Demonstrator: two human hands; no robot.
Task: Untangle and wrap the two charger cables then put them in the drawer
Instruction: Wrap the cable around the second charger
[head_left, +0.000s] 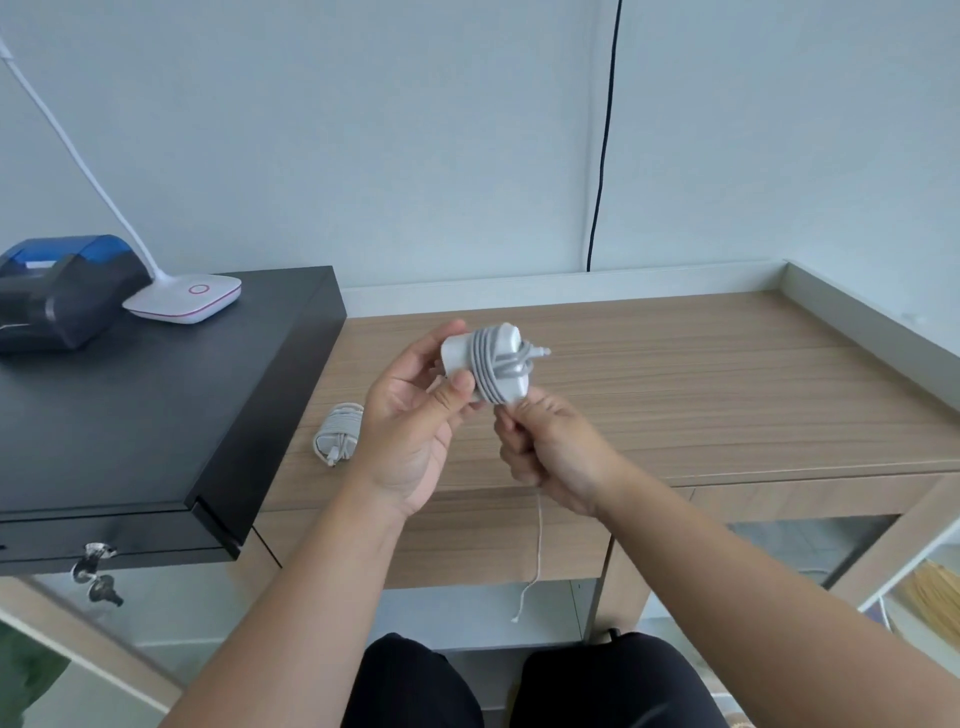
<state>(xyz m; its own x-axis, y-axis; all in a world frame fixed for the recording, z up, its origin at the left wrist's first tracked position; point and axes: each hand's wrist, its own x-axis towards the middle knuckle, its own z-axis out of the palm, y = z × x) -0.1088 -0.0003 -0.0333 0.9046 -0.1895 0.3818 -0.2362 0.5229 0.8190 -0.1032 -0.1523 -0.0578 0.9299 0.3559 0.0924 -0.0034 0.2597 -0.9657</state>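
So both hands are up over the desk (675, 364): left hand (410, 421) grips the white charger (488, 364), cable coiled round it, and right hand (545, 447) pinches the loose cable end just below, with a thin tail (537, 545) dangling past the desk front. Second charger (337, 434) lies wrapped on the wood near the left wrist. Further left, a black box (156, 395) carries a printer (57, 291) and a lamp base (184, 299). Pale wall behind, with a black cord (602, 145) running down it.
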